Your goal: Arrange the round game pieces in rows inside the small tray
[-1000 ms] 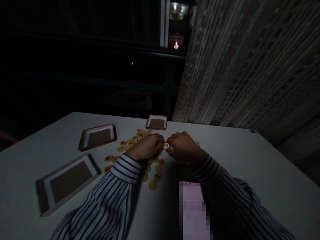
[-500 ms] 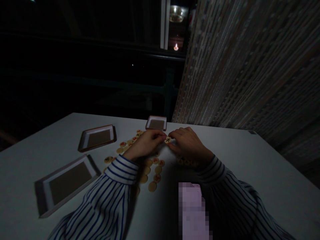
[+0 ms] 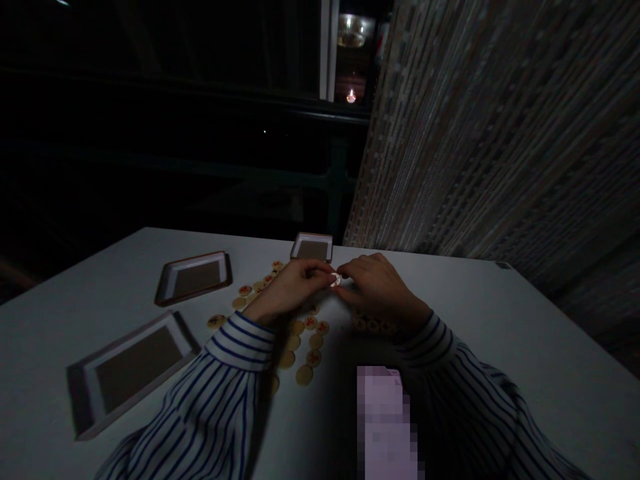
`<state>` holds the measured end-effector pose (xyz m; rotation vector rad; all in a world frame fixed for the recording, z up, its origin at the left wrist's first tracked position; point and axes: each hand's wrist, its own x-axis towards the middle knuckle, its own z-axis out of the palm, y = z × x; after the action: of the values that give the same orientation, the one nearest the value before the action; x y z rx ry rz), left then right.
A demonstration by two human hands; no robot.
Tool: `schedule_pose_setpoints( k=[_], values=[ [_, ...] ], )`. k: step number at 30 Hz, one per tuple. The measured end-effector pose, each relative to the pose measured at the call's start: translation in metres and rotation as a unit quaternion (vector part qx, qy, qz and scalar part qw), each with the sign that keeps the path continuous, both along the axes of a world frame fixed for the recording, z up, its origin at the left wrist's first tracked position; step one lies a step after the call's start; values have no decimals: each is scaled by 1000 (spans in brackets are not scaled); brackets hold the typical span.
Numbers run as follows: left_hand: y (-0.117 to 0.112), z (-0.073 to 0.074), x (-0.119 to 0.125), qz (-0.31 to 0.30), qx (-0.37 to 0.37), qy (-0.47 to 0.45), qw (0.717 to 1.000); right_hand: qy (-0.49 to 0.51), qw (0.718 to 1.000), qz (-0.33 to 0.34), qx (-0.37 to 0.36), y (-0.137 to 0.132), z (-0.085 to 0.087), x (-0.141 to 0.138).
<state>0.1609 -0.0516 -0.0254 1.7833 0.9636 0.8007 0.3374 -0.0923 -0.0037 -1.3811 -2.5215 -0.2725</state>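
Note:
My left hand [image 3: 290, 290] and my right hand [image 3: 377, 287] meet over the middle of a white table [image 3: 500, 333], both in striped sleeves. Between their fingertips they pinch one small round game piece [image 3: 335, 280], tilted on edge, pale with a dark mark. Several more round yellow pieces [image 3: 305, 343] with red or dark marks lie scattered on the table under and in front of my left wrist. A few more show under my right wrist [image 3: 373, 325].
Three shallow rectangular trays with brown floors stand on the table: a large one [image 3: 130, 367] at near left, a middle one [image 3: 193, 277] behind it, a small one [image 3: 313, 248] at the far edge. A woven blind hangs at right. The room is dark.
Both hands have lifted a little off the table and drawn together, raising the single piece, which has turned from lying flat to standing on edge.

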Motion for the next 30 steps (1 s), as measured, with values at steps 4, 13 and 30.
schedule_pose_setpoints(
  k=[4,13,30],
  values=[
    [-2,1,1,10,-21,-18,1000,18,1000,10,9,0,1,1],
    [-2,1,1,9,-31,-39,999,22,1000,14,13,0,2,6],
    [-9,3,8,-10,-11,-10,1000,-21,1000,-10,-13,-10,15,21]
  ],
)
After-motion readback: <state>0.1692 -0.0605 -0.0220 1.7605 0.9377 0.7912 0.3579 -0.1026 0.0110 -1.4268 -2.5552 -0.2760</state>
